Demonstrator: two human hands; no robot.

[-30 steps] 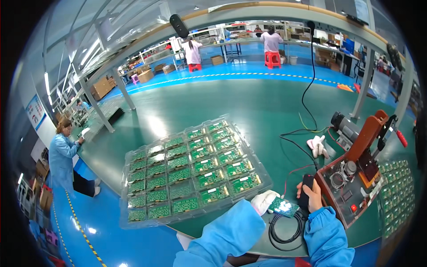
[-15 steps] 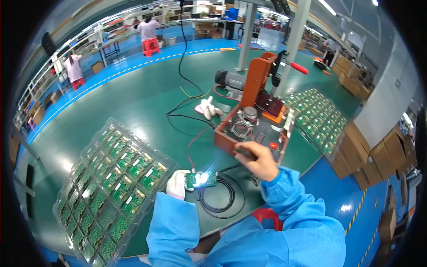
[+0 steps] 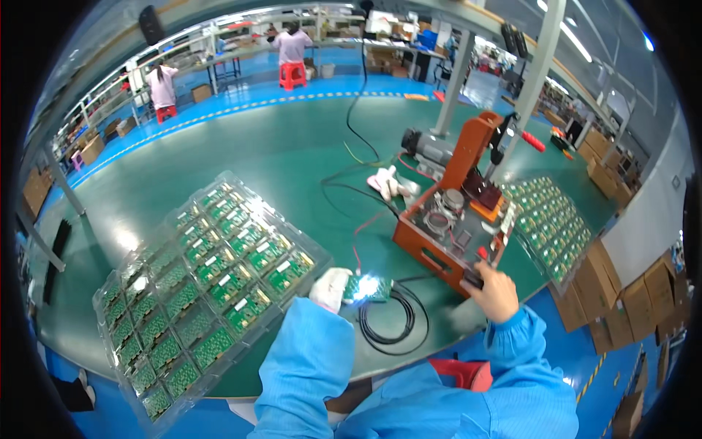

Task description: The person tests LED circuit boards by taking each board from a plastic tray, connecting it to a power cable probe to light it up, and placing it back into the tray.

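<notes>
The white-gloved fingers of my left hand (image 3: 330, 289) are closed on the left end of a green circuit board (image 3: 370, 288), which I hold at the near part of the green tabletop (image 3: 219, 146); a white glare covers its middle. A thin red wire (image 3: 355, 245) runs up from beside that left end, and a loop of black cable (image 3: 387, 340) lies just below the board. My bare right hand (image 3: 496, 293) is at the near corner of an orange-brown box (image 3: 413, 245), its fingers bent at a small dark thing (image 3: 474, 277); I cannot tell whether they grip it. To my left lies a clear tray (image 3: 316, 252) of similar boards. Beyond the box are a grey motor (image 3: 431, 148) and a white glove (image 3: 391, 184); more green boards (image 3: 552, 227) lie to its right.
</notes>
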